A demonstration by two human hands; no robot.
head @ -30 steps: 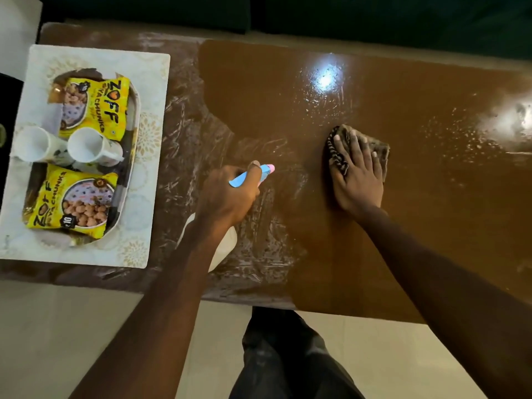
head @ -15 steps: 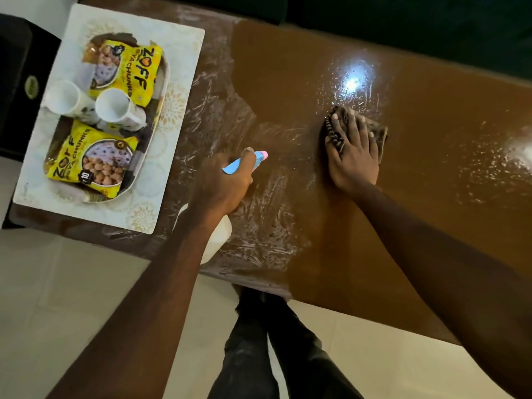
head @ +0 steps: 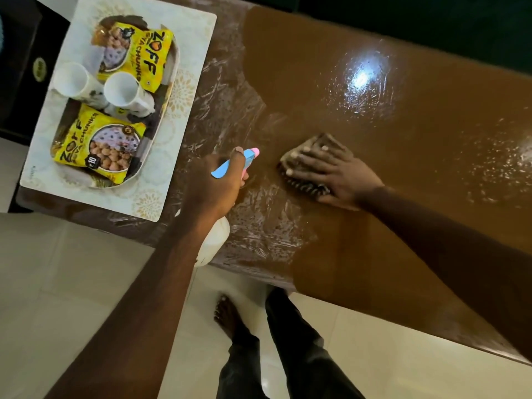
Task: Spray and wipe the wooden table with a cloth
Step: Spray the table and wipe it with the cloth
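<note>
Nearest to us are our own legs in dark trousers and one bare foot on the pale tiled floor, just short of the table's near edge. Our left hand is wrapped around the neck of a spray bottle, whose white body hangs below the wrist over that edge, while its blue and pink spray head pokes out above the fingers, pointing away from us toward the tabletop. A finger lies along the top of the head; whether it is pressing we cannot tell.

Just to the right, our right hand lies flat with fingers spread, palm down on a dark striped cloth, pinning it to the wooden table. The cloth peeks out at the fingertips and along the near side of the hand. It seems bunched rather than folded, though blur makes this uncertain.

Around both hands the brown surface shows whitish streaks and droplets, thickest between the bottle and the left portion of the top. Farther right it is glossy, with a bright reflection and scattered specks.

Beyond, at the far left, a pale patterned placemat carries a tray holding two white cups and two yellow snack packets.
</note>
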